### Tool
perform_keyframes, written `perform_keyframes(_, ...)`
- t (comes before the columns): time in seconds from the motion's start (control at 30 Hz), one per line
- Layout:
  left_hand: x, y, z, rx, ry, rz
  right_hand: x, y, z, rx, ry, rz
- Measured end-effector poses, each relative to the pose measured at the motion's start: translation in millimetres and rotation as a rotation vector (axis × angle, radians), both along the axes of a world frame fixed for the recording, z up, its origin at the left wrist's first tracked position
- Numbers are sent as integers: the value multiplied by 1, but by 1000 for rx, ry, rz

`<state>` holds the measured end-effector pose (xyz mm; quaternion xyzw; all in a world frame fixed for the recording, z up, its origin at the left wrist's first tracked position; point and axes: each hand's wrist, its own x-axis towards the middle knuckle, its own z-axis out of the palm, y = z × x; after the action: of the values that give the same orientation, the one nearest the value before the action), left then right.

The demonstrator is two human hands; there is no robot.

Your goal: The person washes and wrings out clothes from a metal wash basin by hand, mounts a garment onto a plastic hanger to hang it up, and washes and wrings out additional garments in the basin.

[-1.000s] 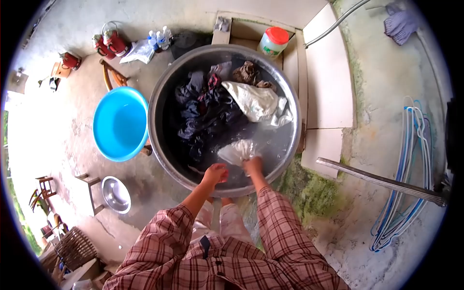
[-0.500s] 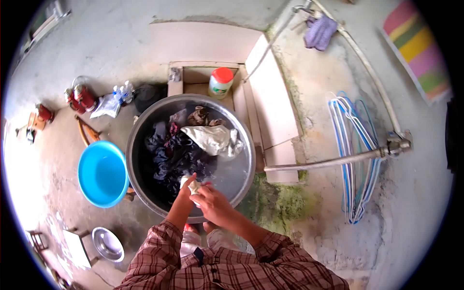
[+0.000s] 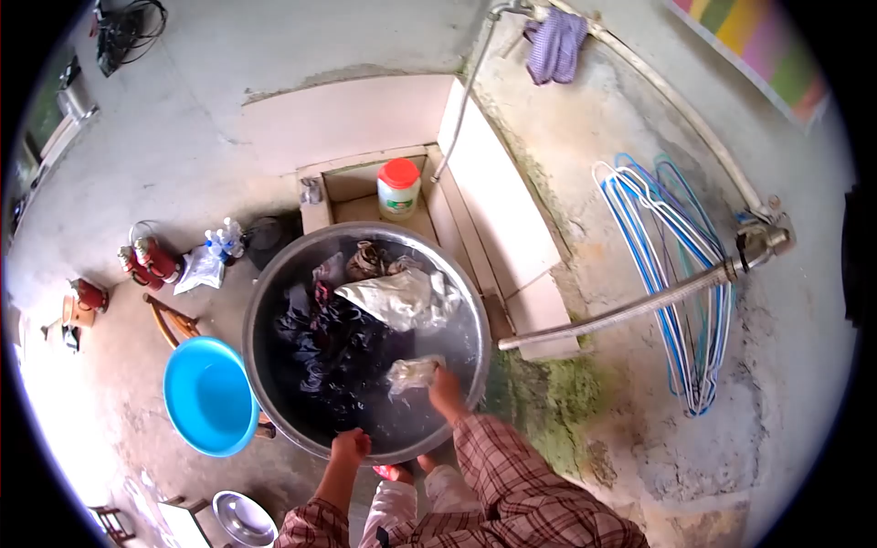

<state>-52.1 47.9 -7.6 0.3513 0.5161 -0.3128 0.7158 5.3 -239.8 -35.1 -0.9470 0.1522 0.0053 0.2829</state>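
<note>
A person in a plaid long-sleeved shirt works over a wide round metal basin [image 3: 256, 384] of water, the right hand [image 3: 446, 391] gripping a small wet white cloth [image 3: 413, 374] with fingers closed on its edge, inside the basin's right side. The left hand [image 3: 351, 446] is at the near rim, its fingers curled inward; whether they hold anything cannot be told. Dark wet clothes [image 3: 333, 342] fill the basin's left half, with a larger white fabric piece [image 3: 393, 300] and a brown bunched cloth [image 3: 365, 261] toward the far side. A bright blue plastic tub [image 3: 210, 397] sits just left of the basin, and a clear plastic jar with a red lid [image 3: 398, 190] stands beyond it.
</note>
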Motion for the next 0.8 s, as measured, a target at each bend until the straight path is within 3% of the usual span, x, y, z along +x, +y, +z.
perform_keyframes(0.03, -5, -4, 1, -4, -12, 3, -11, 8, -12, -92, 83, 103)
perform_keyframes(0.13, 1, -20, 13, -5, -28, -42, -16, 6, -3, -62, 385, 804)
perform_keyframes(0.23, 13, -28, 16, -50, -41, -101, -4, -1, 34, -17, 117, 474)
perform_keyframes(0.27, 18, -35, 27, -54, -71, -107, 13, 6, 41, -184, 382, 391)
perform_keyframes(0.33, 27, -47, 42, -52, -97, -156, 33, 17, 78, -42, 293, 520)
perform_keyframes(0.4, 43, -62, 67, -178, 76, -74, 31, 44, 173, 145, 194, 539)
perform_keyframes(0.43, 50, -65, 79, -240, 158, -36, 30, 54, 181, 199, 147, 599)
perform_keyframes(0.5, 58, -64, 73, -533, 173, -12, 22, 72, 227, 226, 161, 750)
perform_keyframes(0.53, 60, -71, 60, -793, -266, -37, 15, 77, 259, 282, 151, 830)
perform_keyframes(0.57, 61, -68, 60, -938, -428, -17, 8, 81, 286, 340, 143, 913)
perform_keyframes(0.67, 66, -55, 76, -1137, -480, -13, -1, 90, 342, 352, 184, 1129)
perform_keyframes(0.8, 76, -31, 98, -1290, -566, -58, 17, 92, 353, 421, 104, 1229)
